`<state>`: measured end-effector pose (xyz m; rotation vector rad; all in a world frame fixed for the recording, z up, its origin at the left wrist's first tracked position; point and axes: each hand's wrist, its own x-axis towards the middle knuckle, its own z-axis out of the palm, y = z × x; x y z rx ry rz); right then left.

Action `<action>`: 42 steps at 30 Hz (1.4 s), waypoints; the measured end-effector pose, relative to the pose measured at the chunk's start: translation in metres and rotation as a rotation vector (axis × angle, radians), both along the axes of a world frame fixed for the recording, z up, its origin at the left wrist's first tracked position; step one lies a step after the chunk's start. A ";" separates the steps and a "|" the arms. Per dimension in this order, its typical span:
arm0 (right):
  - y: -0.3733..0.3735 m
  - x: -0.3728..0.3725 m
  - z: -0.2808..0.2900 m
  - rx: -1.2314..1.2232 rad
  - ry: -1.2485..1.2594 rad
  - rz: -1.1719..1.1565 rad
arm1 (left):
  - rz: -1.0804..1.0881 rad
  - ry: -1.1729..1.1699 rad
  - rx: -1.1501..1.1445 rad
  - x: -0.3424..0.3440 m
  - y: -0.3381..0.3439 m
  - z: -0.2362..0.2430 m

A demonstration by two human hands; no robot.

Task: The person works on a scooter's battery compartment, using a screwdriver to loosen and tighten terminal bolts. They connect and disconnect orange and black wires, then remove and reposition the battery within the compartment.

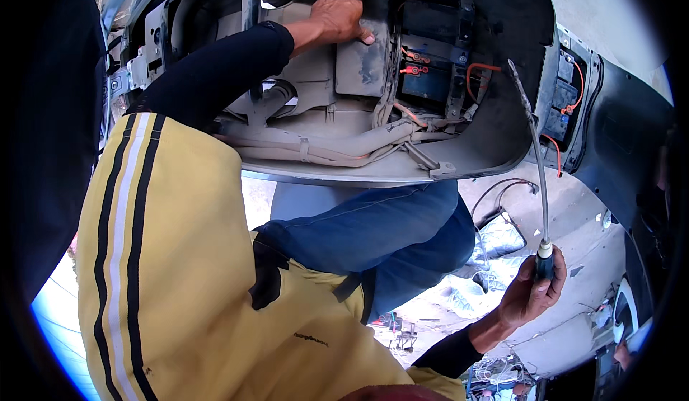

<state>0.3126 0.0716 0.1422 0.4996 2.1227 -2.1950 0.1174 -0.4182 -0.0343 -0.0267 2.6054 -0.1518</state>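
Screwdriver-like tool [542, 178] is pointing up by the battery compartment [502, 143], your right hand [527, 297] closed round its handle [545, 266]. Your left hand [336, 17] is resting on a grey box [359, 67], fingertips hidden, grip unclear. You're seemingly bracing; next calls for keeping the tip [512, 65] off the red leads [414, 69].

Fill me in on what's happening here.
A person's left hand rests on a grey box inside an open, dusty body shell. The right hand grips a long-shafted tool by its dark handle; its tip overlaps the body shell in view, contact unclear. Beside the box sits a dark, battery-like block with red connectors.
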 end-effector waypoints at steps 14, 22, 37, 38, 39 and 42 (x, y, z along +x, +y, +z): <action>-0.159 -0.178 0.026 0.572 0.175 0.359 | 0.461 0.048 0.182 0.020 0.047 -0.005; -0.246 -0.232 -0.004 0.717 0.463 0.572 | 0.605 0.196 0.229 0.017 0.067 0.007; -0.296 -0.268 -0.031 0.769 0.387 0.777 | 0.533 0.286 0.142 0.028 0.066 -0.009; -0.299 -0.269 -0.033 0.778 0.392 0.787 | 0.500 0.292 0.129 0.030 0.064 -0.010; -0.301 -0.268 -0.036 0.787 0.398 0.798 | 0.468 0.298 0.116 0.032 0.063 -0.011; -0.306 -0.268 -0.041 0.823 0.396 0.809 | 0.403 0.314 0.062 0.035 0.065 -0.019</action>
